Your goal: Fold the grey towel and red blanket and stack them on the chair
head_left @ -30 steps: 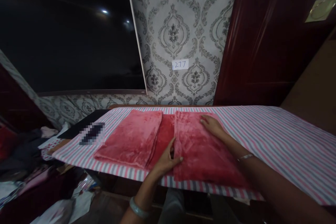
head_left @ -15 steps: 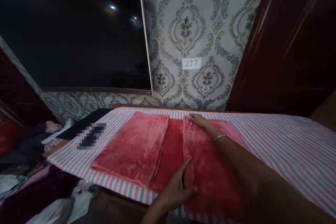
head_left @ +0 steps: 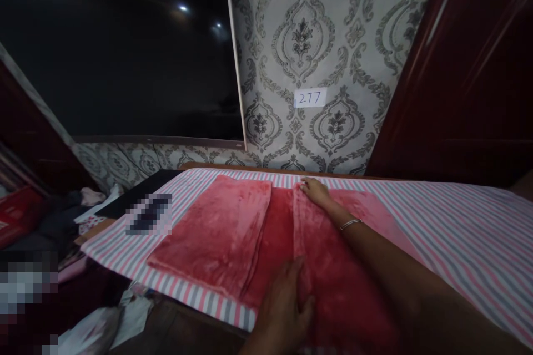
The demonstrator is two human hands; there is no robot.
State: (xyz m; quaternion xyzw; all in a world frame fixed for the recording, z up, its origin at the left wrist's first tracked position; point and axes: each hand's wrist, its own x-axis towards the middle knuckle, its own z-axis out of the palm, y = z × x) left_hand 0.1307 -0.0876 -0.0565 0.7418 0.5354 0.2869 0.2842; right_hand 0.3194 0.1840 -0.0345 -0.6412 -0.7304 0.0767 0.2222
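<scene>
On the striped cloth [head_left: 453, 222] over the counter [head_left: 216, 166], apparently one red blanket [head_left: 277, 233], folded in from both sides, with the middle left uncovered between left flap [head_left: 225, 222] and right flap [head_left: 320, 238]. No further fold visible. At the right flap's far inner corner, touching, right hand [head_left: 315, 191]; nearer, along the same edge, left hand [head_left: 281, 308]. Impossible to tell whether pinching.

White slip [head_left: 310, 97]: bore "277", handwritten in blue, and stood on the patterned wallpaper [head_left: 303, 39].
Television frame [head_left: 191, 143]: had small marks along its bottom, too tiny to read.
Red item [head_left: 23, 211]: showed pale marks, unreadable.
</scene>
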